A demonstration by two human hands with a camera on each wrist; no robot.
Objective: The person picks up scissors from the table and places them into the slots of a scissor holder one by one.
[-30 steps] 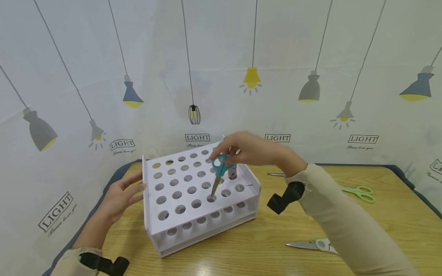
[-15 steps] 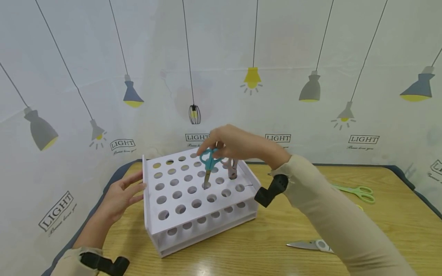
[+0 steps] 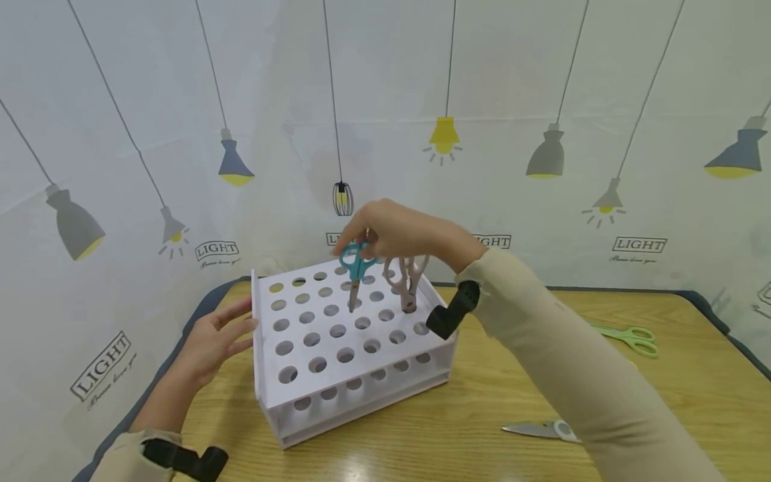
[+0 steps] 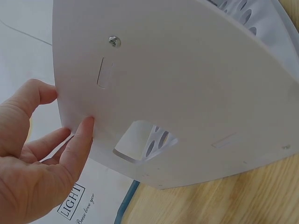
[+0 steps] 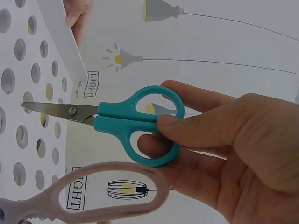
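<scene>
Teal-handled scissors [image 3: 355, 270] point blades-down over the white rack [image 3: 278, 393] with rows of round holes. My right hand [image 3: 400, 231] pinches their handle loops; in the right wrist view the thumb lies across the teal handle [image 5: 112, 124]. The blade tip is close to a hole in the middle of the rack; whether it has entered cannot be told. Pale pink scissors [image 3: 409, 299] stand upright in a hole to the right, handles up. My left hand [image 3: 211, 345] touches the rack's left side panel [image 4: 187, 93] with its fingertips, fingers loosely bent.
White-handled scissors [image 3: 536, 429] lie on the wooden table [image 3: 476, 388] at front right. Green scissors [image 3: 638, 341] lie farther right, partly behind my sleeve. A cloth backdrop [image 3: 385, 67] printed with lamps stands behind the table.
My right hand has moved left and farther back with the teal scissors, from a front hole toward the rack's middle. The left hand stays on the side panel.
</scene>
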